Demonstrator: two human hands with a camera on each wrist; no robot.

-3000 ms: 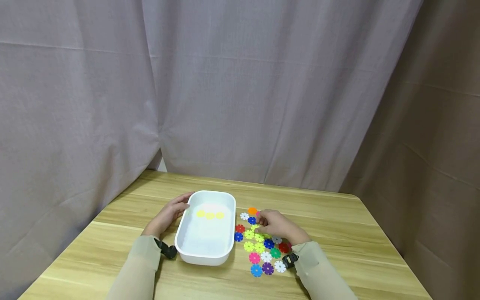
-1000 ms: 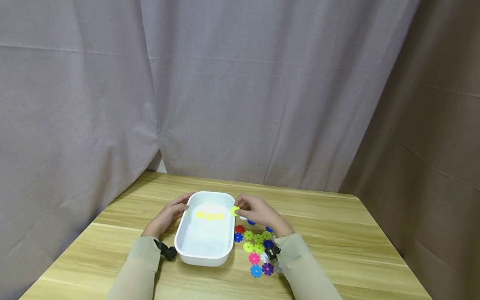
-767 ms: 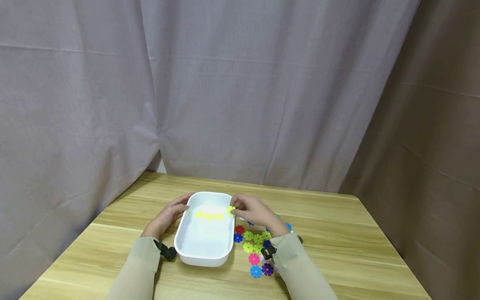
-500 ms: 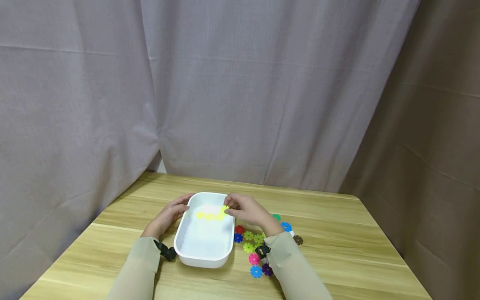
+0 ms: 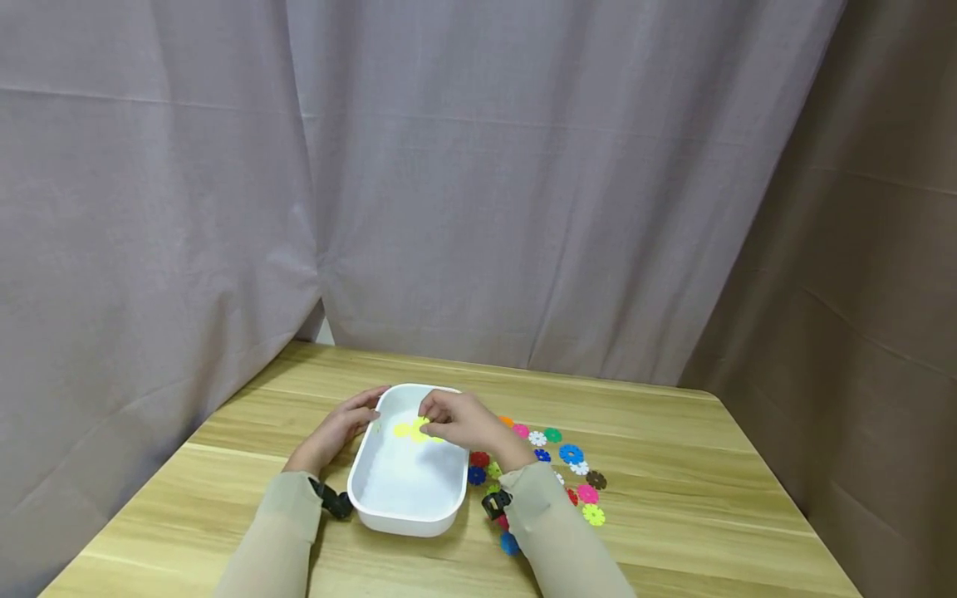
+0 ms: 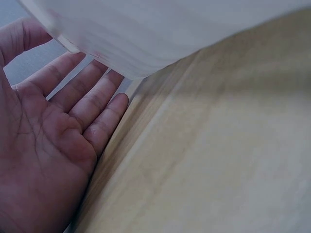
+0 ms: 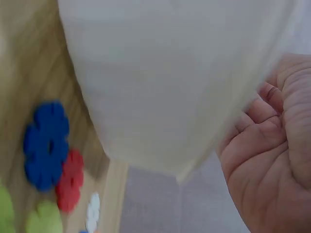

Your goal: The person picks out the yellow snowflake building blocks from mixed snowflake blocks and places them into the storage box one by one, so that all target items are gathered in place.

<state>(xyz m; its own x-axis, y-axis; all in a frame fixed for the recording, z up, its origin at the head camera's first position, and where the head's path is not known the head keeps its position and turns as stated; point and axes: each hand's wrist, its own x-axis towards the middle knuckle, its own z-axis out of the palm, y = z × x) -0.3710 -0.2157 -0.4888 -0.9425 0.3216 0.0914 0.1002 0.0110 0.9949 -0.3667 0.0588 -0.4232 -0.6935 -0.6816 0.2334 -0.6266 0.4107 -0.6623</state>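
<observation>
My left hand (image 5: 342, 425) holds the left side of a white plastic tray (image 5: 407, 525), its thumb over the rim. In the left wrist view, the fingers (image 6: 99, 92) lie against the outer wall. Reaching over the tray's right rim, my right hand (image 5: 465, 423) pinches a yellow snowflake disc (image 5: 419, 428) between thumb and fingers. Below it, other yellow discs (image 5: 402, 430) lie on the tray floor, partly hidden by the hand. The tray wall hides the right fingertips and the held disc in the right wrist view.
Right of the tray, loose snowflake discs in several colours lie on the wooden table (image 5: 673, 498), among them a blue one (image 5: 571, 453), a brown one (image 5: 596, 480) and a yellow one (image 5: 594, 515). My right forearm covers some. A grey curtain (image 5: 486, 208) hangs behind.
My right hand picked a yellow disc from the pile and carried it left across the rim to over the tray's middle. The left hand and tray have stayed nearly still.
</observation>
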